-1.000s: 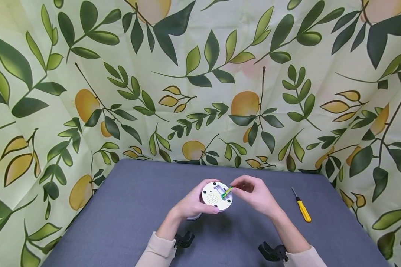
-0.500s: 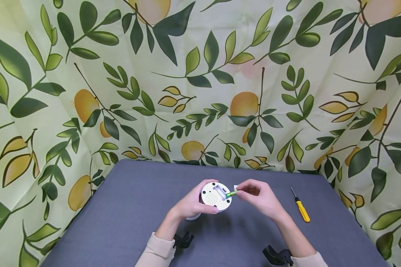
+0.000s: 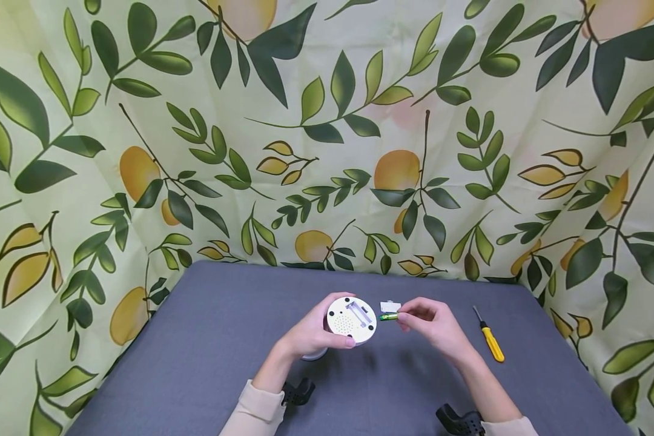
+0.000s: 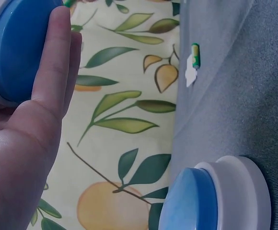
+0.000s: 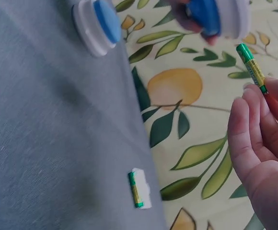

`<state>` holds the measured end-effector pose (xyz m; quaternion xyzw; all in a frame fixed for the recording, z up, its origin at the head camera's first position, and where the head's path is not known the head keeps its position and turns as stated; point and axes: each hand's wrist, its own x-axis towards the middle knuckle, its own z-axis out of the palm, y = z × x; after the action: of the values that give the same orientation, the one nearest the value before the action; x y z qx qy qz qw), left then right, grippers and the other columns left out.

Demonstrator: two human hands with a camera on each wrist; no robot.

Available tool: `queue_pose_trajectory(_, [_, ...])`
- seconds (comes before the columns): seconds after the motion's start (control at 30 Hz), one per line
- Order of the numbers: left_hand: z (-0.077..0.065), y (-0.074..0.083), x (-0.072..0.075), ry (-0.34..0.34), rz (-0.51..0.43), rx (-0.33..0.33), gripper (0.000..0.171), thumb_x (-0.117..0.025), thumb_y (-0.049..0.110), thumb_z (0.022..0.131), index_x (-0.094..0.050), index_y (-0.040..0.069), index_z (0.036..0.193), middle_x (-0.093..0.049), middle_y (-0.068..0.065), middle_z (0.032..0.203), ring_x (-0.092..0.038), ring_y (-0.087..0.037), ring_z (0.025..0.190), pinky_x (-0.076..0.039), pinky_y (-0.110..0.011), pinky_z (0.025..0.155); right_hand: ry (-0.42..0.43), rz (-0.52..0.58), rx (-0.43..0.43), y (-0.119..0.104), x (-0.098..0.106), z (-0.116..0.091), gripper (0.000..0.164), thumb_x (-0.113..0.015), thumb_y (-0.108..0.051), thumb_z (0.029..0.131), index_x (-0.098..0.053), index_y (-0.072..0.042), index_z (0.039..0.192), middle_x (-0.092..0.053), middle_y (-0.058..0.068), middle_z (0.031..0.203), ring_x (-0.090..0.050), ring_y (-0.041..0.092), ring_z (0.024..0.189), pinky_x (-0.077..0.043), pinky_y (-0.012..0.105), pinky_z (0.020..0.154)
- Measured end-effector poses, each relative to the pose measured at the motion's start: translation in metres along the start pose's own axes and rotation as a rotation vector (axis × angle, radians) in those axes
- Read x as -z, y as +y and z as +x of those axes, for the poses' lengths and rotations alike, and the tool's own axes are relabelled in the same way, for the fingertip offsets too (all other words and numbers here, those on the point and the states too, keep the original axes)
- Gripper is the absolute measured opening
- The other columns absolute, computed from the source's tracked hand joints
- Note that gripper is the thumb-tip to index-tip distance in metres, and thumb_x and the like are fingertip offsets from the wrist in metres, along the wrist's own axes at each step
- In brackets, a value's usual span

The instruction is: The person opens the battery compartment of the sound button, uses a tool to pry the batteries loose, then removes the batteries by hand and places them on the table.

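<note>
My left hand (image 3: 318, 330) holds a round white-and-blue push button (image 3: 351, 321) tilted up, its white underside facing the head camera. That underside shows speaker holes, dark round feet and an uncovered battery compartment (image 3: 361, 315) with no battery visible inside. My right hand (image 3: 430, 324) is just to the right of it, pinching one end of a green-and-yellow battery (image 5: 251, 67) between thumb and fingers. In the right wrist view, a second battery (image 5: 135, 189) lies on the table beside a small white cover (image 5: 143, 188).
Another white-and-blue push button (image 4: 215, 196) stands on the grey table (image 3: 240, 303), mostly hidden behind my left hand in the head view. A yellow-handled screwdriver (image 3: 492, 344) lies at the right. Leaf-patterned fabric (image 3: 316, 181) hangs behind and along the sides.
The battery in my right hand has come away from the compartment and moved right with the hand. The white cover has come into view. My left hand keeps holding the button almost still.
</note>
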<state>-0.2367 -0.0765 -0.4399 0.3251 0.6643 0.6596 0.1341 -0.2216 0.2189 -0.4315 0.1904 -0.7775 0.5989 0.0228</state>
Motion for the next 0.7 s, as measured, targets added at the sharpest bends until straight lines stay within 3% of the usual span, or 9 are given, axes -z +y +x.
queue_pose_trajectory(0.13, [0.000,0.001,-0.001,-0.004,-0.003,-0.002,0.080,-0.083,0.007,0.078,-0.041,0.004,0.147,-0.060,-0.010,0.121,-0.060,-0.018,0.103,-0.050,-0.026,0.087,0.045,0.011,-0.055,0.010,0.001,0.000,0.017,-0.072,-0.007,0.094,-0.069,0.007,0.102,-0.071,0.022,0.089,-0.068,0.022,0.074,-0.058,0.034,0.074])
queue_pose_trajectory(0.4, [-0.001,0.001,-0.001,-0.002,-0.001,0.003,0.081,-0.082,0.007,0.078,-0.041,0.005,0.147,-0.059,-0.010,0.121,-0.060,-0.018,0.103,-0.050,-0.026,0.087,0.109,0.037,-0.149,0.034,0.005,0.003,0.024,-0.074,-0.009,0.093,-0.068,0.011,0.105,-0.069,0.027,0.094,-0.070,0.029,0.079,-0.060,0.041,0.074])
queue_pose_trajectory(0.7, [-0.001,0.002,-0.002,-0.003,0.012,0.011,0.084,-0.082,0.007,0.077,-0.038,0.001,0.148,-0.059,-0.010,0.121,-0.059,-0.018,0.103,-0.050,-0.026,0.087,0.146,0.023,-0.230,0.054,0.006,0.013,0.024,-0.072,-0.006,0.093,-0.067,0.013,0.107,-0.069,0.029,0.095,-0.070,0.030,0.079,-0.059,0.033,0.071])
